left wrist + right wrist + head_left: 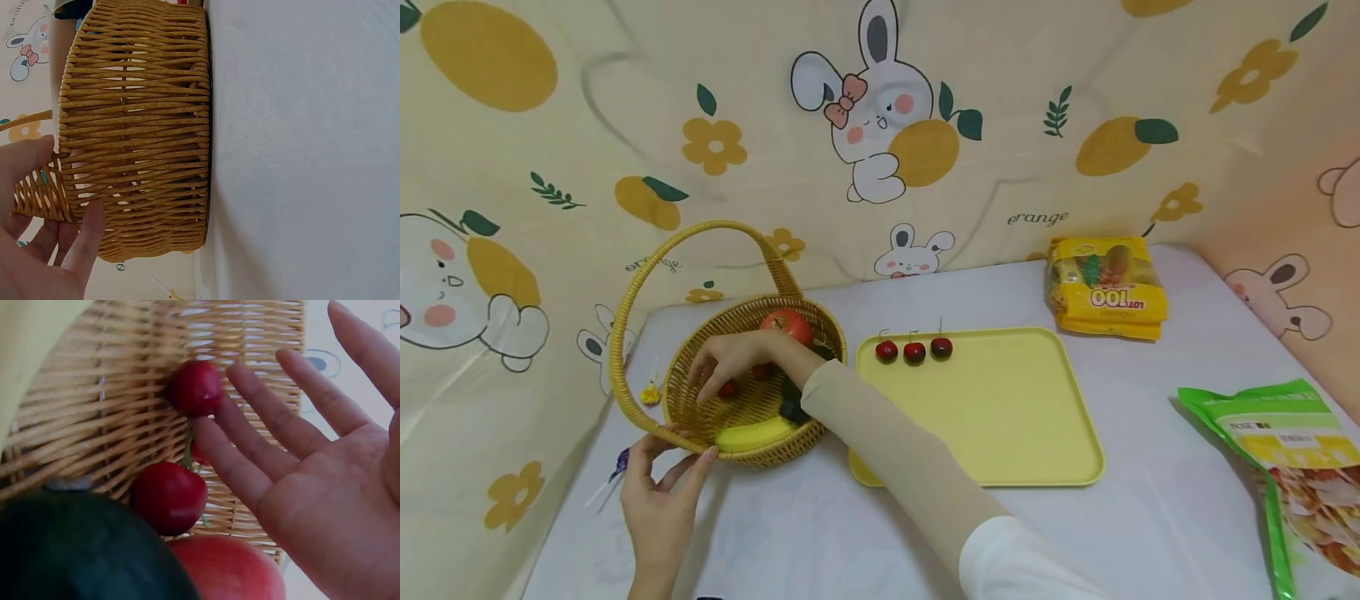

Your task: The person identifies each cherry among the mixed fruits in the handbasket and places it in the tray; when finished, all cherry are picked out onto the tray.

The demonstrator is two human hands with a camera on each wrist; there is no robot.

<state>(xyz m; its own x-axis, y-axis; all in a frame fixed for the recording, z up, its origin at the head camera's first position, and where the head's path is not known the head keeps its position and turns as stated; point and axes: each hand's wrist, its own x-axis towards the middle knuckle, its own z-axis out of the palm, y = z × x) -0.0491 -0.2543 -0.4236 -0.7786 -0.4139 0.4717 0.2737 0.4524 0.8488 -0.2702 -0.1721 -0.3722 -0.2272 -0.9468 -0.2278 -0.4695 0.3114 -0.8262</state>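
A wicker basket (775,457) with a tall arched handle stands on the left of the table. My left hand (658,508) grips it where the handle meets the near rim; the left wrist view shows the thumb and fingers around that wicker joint (40,197). Inside the basket is my right hand (730,358), fingers spread and extended. Its fingertips are right at a dark red cherry (199,387), with another cherry (169,499) close by. Around them lie a banana (752,435), a red round fruit (787,323) and a dark green fruit (81,544).
Right of the basket lies a yellow tray (985,425), three cherries (914,352) along its back edge. Beyond it sits a yellow snack packet (1105,287). A green bag (1300,467) is at far right. Left of the basket are a yellow candy (651,393) and a purple lollipop (621,461).
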